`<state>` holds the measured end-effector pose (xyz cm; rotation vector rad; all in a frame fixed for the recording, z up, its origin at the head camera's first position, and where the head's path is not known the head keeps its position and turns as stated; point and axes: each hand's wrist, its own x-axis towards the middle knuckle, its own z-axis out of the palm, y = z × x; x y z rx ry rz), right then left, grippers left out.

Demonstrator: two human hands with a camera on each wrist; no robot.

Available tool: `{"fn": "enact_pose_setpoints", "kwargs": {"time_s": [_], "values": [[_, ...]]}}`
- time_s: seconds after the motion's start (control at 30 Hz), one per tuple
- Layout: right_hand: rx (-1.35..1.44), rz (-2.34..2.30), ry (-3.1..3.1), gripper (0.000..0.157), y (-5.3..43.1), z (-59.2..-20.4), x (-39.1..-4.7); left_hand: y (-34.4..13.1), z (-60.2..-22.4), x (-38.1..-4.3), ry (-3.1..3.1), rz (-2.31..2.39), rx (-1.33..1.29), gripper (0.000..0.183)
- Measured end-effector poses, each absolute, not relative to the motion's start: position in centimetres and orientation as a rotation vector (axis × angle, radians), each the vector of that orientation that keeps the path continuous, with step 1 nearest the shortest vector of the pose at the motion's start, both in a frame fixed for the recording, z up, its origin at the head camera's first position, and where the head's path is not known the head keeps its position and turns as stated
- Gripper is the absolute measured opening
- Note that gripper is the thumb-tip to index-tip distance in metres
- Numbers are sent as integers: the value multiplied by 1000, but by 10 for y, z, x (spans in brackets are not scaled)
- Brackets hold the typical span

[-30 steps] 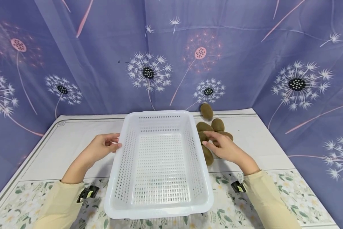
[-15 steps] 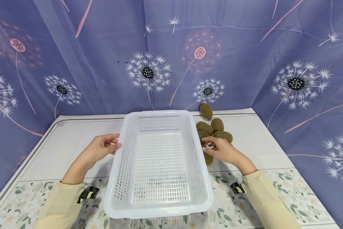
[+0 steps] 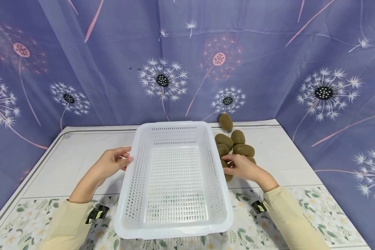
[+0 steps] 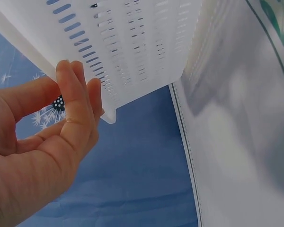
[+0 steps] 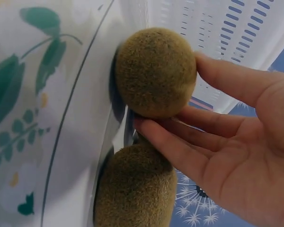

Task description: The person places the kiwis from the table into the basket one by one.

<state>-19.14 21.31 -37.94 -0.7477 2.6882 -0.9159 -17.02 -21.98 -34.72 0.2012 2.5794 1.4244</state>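
A white perforated plastic basket point(image 3: 174, 232) stands on the table in the head view, nothing inside it. My left hand point(image 3: 112, 164) is at its left rim, thumb and fingers bent round the edge; the left wrist view shows the fingertips point(image 4: 67, 68) right at the rim. On the other side, my right hand point(image 3: 242, 168) pinches the nearest kiwi point(image 3: 228, 177) between thumb and fingers, close against the basket wall. In the right wrist view this kiwi point(image 5: 156, 71) sits between the fingers, with another kiwi point(image 5: 137, 189) just below it.
Several more kiwis cluster right of the basket, one kiwi point(image 3: 243, 150) behind my hand and a lone kiwi point(image 3: 226, 122) by the back edge. A purple dandelion-print curtain point(image 3: 112, 69) encloses the table. The tablecloth point(image 3: 293, 156) is white with a floral front strip.
My right hand has shifted towards me, from the middle kiwis onto the nearest one. Kiwis behind it now show more fully. My left hand and the basket hold their places.
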Motion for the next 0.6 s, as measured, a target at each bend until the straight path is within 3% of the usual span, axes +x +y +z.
{"fn": "enact_pose_setpoints", "kwargs": {"time_s": [0.6], "values": [[-760, -922, 2644, 39, 211, -382, -194, -218, -348, -169, 2576, 1447, 225, 52]]}}
